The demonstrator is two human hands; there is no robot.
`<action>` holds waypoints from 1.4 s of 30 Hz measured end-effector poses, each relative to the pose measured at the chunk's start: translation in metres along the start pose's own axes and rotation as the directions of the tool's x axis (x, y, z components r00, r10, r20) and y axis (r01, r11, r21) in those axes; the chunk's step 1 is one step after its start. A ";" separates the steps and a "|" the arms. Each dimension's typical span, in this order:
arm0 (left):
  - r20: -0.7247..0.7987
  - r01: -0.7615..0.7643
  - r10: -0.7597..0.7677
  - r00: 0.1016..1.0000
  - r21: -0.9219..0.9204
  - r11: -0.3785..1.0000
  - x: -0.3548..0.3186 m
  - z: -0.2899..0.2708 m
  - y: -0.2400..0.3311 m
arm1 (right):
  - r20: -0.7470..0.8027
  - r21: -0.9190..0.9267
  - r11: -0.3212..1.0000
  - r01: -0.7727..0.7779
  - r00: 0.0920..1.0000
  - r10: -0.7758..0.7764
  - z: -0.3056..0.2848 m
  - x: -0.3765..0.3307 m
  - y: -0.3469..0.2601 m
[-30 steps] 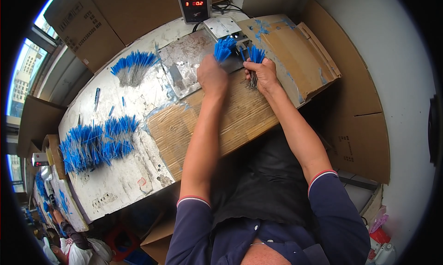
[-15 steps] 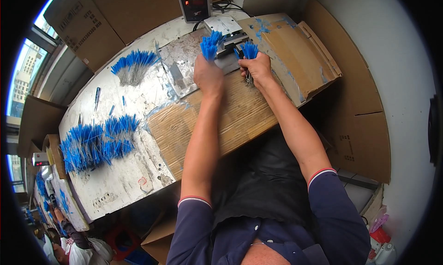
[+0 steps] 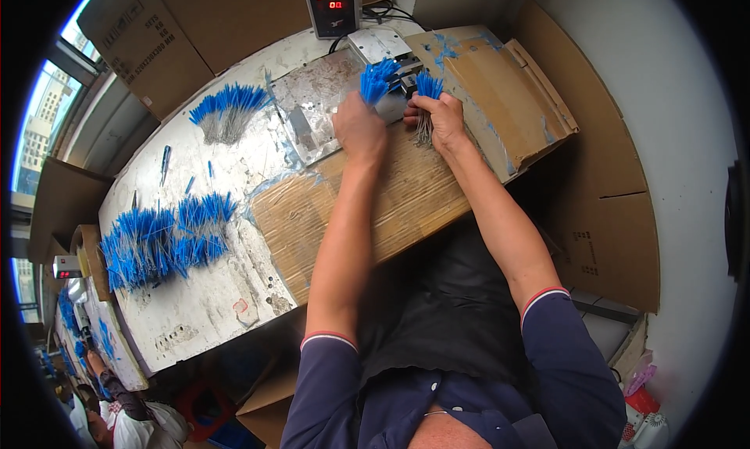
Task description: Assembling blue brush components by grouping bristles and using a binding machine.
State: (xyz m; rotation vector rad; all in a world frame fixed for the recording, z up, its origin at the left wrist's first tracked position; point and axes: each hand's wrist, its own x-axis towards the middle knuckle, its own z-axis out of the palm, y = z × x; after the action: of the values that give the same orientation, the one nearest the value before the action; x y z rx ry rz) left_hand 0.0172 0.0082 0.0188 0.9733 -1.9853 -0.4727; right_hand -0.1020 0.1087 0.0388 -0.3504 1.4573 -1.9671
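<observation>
My left hand (image 3: 358, 128) grips a bundle of thin blue-tipped sticks (image 3: 377, 80), tips fanned upward. My right hand (image 3: 439, 118) is closed on a second, smaller bundle (image 3: 427, 85) whose grey lower ends hang below the fist. Both bundles are held against a small grey metal machine (image 3: 384, 49) at the far edge of the bench. A flat sheet of brown cardboard (image 3: 406, 207) lies under my forearms.
A digital counter with red digits (image 3: 333, 7) stands behind the machine. A loose fan of blue-tipped sticks (image 3: 228, 109) lies at mid-left and a large heap (image 3: 160, 238) further left on the worn white bench (image 3: 203, 308). Cardboard sheets (image 3: 500, 82) lean at right. Another person (image 3: 117, 402) sits at lower left.
Both hands have moved slightly away from me toward the machine, carrying their bundles. The counter's digits have changed.
</observation>
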 end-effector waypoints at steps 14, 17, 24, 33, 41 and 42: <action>0.027 -0.004 0.005 1.000 -0.045 0.999 0.001 0.001 0.001 | -0.013 0.010 0.999 -0.048 0.999 0.048 -0.007 -0.010 -0.006; 0.025 -0.041 0.041 0.999 0.003 0.999 0.000 0.001 0.001 | 0.018 0.025 0.998 -0.059 0.998 0.058 -0.009 -0.012 -0.009; 0.008 -0.014 0.013 1.000 0.042 0.999 -0.001 0.002 0.000 | 0.002 -0.080 0.994 -0.074 0.997 0.074 -0.003 -0.006 -0.011; -0.097 0.101 -0.109 0.989 -0.086 0.991 0.002 0.003 -0.002 | -0.095 -0.264 0.964 -0.014 0.995 -0.012 0.024 0.007 -0.009; -0.128 -0.025 0.020 0.992 -0.037 0.999 0.002 0.005 -0.001 | -0.156 -0.146 0.989 0.002 0.987 -0.025 0.021 0.011 -0.006; -0.130 -0.026 0.021 0.991 -0.038 0.999 0.002 0.004 -0.001 | -0.155 -0.146 0.989 0.004 0.988 -0.026 0.018 0.011 -0.006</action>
State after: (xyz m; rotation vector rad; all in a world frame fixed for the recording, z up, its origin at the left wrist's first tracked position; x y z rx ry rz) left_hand 0.0136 0.0061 0.0174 0.9321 -1.8626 -0.4232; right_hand -0.1023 0.0889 0.0483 -0.2760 1.7078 -1.9418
